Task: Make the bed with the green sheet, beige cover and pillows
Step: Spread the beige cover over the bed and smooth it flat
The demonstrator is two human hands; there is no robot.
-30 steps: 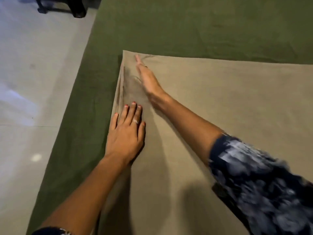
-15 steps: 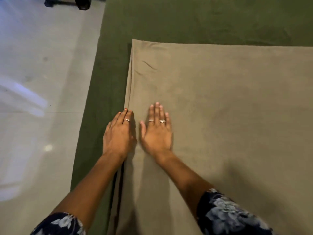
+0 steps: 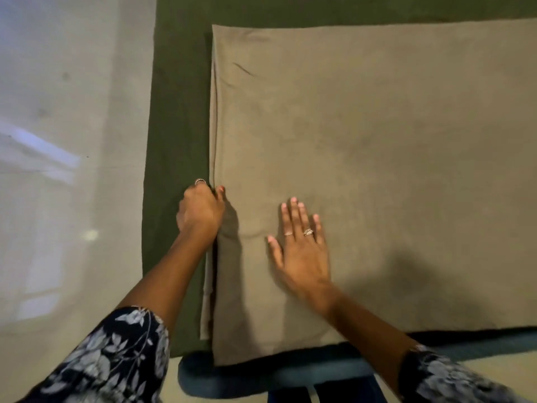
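Green sheet (image 3: 177, 117) was spread on the bed, folded beige cover (image 3: 363, 158) lying on it. Left hand (image 3: 200, 209) fingers pinched the cover's left edge; right hand (image 3: 302, 245) lay flat, fingers spread. Cover looked unspread; no pillows in view.

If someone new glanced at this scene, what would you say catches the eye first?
The broad beige cover fills the middle and right, lying folded on the green sheet, which shows as a dark band along its left and top edges. At the cover's left edge the left hand grips the fabric, while the right hand lies flat on the cover beside it.
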